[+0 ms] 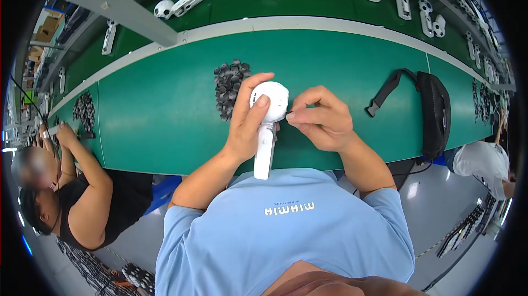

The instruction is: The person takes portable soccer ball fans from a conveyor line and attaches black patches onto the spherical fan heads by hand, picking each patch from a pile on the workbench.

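Observation:
My left hand (248, 117) is wrapped round the head of a white handheld fan (270, 101), with the thumb lying across its round face. The fan's handle (264, 156) points down toward my shirt. At the right edge of the fan head, the thumb and forefinger of my right hand (323, 119) are pinched together. A speck of a small black piece shows at those fingertips, mostly hidden by them. Just left of my left hand, a pile of small black pieces (228, 88) lies on the green table (159, 103).
A black waist bag (434, 114) with its strap and buckle lies to the right. Beyond the pale rail (308, 23), several white fans (401, 0) lie on a dark green surface. A metal post (118, 4) slants in at upper left. Another person (91, 197) works at left.

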The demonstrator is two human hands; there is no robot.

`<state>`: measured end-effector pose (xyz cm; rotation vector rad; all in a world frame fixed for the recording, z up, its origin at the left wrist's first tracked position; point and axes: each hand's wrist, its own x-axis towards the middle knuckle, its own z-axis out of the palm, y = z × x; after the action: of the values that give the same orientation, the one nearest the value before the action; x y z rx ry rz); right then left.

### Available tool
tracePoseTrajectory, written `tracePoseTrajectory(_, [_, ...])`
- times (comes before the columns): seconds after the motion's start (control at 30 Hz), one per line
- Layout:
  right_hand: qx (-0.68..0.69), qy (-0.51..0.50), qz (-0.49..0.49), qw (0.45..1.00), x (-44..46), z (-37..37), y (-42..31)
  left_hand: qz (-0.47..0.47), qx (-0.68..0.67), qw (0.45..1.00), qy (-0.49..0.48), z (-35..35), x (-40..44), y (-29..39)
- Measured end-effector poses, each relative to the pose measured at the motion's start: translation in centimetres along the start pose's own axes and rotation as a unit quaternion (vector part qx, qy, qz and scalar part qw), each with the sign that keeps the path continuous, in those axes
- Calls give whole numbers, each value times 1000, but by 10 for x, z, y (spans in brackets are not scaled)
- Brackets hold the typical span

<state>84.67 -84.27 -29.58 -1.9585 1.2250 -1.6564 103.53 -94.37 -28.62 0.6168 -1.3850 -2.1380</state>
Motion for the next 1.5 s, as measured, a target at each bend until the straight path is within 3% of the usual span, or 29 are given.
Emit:
tracePoseTrajectory(0.17, [-9,-21,78,997,4,12,-7,-19,19,1000,15,0,-16,-6])
tracePoseTrajectory(0.27, [63,25,120,990,4,14,-5,8,54,998,19,-2,-21,-14])
tracePoseTrajectory(0.33, [37,25,99,994,6,14,-7,40,108,993,21,-1,-23,-18])
tracePoseTrajectory(0.53, [-38,45,46,997,0,19,-17,54,93,994,21,9,-26,-15])
tracePoseTrajectory(0.8, [-73,119,74,987,-23,33,-22,42,65,997,16,11,-34,-17])
tracePoseTrajectory(0.97, [-96,119,44,987,-24,40,-26,60,73,995,19,11,-35,-18])
tracePoseTrajectory(1.07, [-184,80,-34,979,-18,41,-31,61,68,995,26,11,-37,-20])
tracePoseTrajectory(1.37, [-163,103,3,981,-21,47,-30,61,44,996,36,10,-40,-18])
tracePoseTrajectory(1.5, [-222,72,-46,971,-15,45,-31,77,60,994,42,7,-38,-22])
